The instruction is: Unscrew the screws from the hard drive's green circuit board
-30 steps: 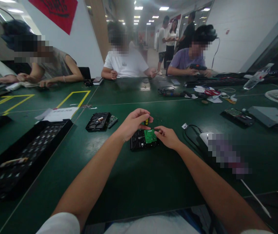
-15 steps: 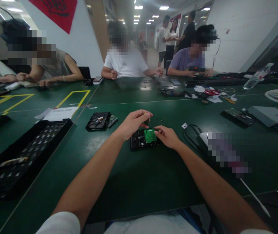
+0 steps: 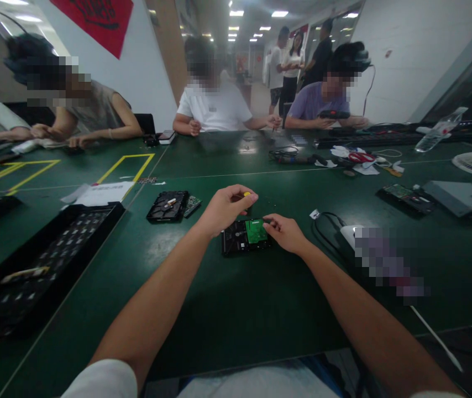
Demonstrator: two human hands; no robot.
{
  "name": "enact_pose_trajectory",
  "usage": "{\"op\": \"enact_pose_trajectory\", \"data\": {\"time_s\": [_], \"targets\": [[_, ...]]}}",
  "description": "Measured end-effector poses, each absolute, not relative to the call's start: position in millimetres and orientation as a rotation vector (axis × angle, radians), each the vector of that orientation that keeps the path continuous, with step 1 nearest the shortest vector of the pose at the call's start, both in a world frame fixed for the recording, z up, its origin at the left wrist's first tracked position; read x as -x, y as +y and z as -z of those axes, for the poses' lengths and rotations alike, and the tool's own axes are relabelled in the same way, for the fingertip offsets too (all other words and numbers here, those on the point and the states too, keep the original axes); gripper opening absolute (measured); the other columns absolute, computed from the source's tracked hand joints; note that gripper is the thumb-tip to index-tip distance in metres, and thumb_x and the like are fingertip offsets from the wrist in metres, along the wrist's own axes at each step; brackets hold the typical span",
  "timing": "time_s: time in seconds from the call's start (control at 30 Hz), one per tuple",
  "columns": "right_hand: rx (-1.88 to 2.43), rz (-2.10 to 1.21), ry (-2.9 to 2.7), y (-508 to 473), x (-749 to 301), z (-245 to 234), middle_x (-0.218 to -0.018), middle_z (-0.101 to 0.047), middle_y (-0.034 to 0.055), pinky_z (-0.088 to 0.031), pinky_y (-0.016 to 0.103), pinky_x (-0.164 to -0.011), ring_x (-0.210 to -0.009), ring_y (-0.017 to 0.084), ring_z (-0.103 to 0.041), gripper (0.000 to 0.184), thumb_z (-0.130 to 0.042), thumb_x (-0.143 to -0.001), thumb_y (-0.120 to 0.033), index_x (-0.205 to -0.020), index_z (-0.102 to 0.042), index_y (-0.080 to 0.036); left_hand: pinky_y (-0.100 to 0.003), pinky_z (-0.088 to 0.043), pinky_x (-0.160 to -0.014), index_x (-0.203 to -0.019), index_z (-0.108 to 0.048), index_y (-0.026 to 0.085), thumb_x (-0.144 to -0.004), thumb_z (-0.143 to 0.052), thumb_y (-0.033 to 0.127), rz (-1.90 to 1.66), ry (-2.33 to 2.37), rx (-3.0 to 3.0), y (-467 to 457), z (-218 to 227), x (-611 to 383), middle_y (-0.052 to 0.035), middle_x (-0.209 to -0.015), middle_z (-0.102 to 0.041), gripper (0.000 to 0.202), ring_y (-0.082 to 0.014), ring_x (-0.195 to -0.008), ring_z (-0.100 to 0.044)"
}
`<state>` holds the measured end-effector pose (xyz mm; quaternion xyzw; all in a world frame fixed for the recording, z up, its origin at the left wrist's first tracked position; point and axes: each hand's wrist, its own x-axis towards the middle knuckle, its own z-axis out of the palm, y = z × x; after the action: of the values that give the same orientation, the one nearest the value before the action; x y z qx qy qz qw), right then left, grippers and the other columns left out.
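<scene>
One green-boarded black drive point(image 3: 232, 241): left hand point(image 3: 226, 207) pinching a yellow-topped tool point(image 3: 247, 194), right hand's point(image 3: 286, 232) grip unclear.

From the wearer's head, the scene is viewed above and behind the left hand point(image 3: 228, 209) and right hand point(image 3: 286, 232), facing forward and down. The forearms point(image 3: 165, 293) are seen close up; beyond the hands, seated co-workers point(image 3: 215, 113) are caught farther off across the green tabletop point(image 3: 236, 309).
</scene>
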<state>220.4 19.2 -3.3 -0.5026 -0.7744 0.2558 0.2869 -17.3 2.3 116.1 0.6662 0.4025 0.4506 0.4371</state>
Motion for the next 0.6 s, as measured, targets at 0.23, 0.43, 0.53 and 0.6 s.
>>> {"op": "enact_pose_trajectory", "data": {"time_s": [0.23, 0.43, 0.53, 0.6], "targets": [[1.348, -0.671, -2.084, 17, -220, -1, -0.088, -0.073, 0.0019, -0.045, 0.028, -0.067, -0.067, 0.013, -0.061, 0.033, -0.060, -0.099, -0.038, -0.126, -0.068, -0.020, -0.025, -0.055, -0.058, -0.089, -0.066, 0.017, -0.080, -0.083, 0.053, -1.220, 1.129, -1.705, 3, -109, 12, -0.0060, -0.089, -0.070, 0.041, -0.0173, -0.079, -0.066], [1.348, -0.681, -2.078, 16, -219, -3, -0.088, -0.073, 0.0019, -0.045, 0.027, -0.066, -0.066, 0.013, -0.060, 0.034, -0.060, -0.100, -0.039, -0.127, -0.068, -0.020, -0.024, -0.055, -0.054, -0.093, -0.058, 0.018, -0.081, -0.084, 0.048, -1.256, 1.088, -1.581, 2, -102, 2, -0.0055, -0.089, -0.071, 0.041, -0.0164, -0.075, -0.068], [1.351, -0.682, -2.071, 16, -220, -2, -0.087, -0.072, 0.0017, -0.045, 0.027, -0.066, -0.066, 0.013, -0.060, 0.034, -0.060, -0.099, -0.039, -0.127, -0.068, -0.020, -0.021, -0.053, -0.055, -0.102, -0.061, 0.018, -0.088, -0.078, 0.043, -1.240, 0.992, -1.569, 2, -103, 2, -0.0048, -0.089, -0.072, 0.033, -0.0170, -0.081, -0.070], [1.351, -0.680, -2.072, 17, -220, -1, -0.087, -0.072, 0.0015, -0.045, 0.027, -0.066, -0.066, 0.013, -0.061, 0.034, -0.060, -0.100, -0.040, -0.127, -0.068, -0.021, -0.020, -0.053, -0.058, -0.105, -0.066, 0.017, -0.091, -0.073, 0.044, -1.217, 0.948, -1.549, 3, -105, 3, -0.0062, -0.091, -0.072, 0.031, -0.0171, -0.085, -0.071]]}}
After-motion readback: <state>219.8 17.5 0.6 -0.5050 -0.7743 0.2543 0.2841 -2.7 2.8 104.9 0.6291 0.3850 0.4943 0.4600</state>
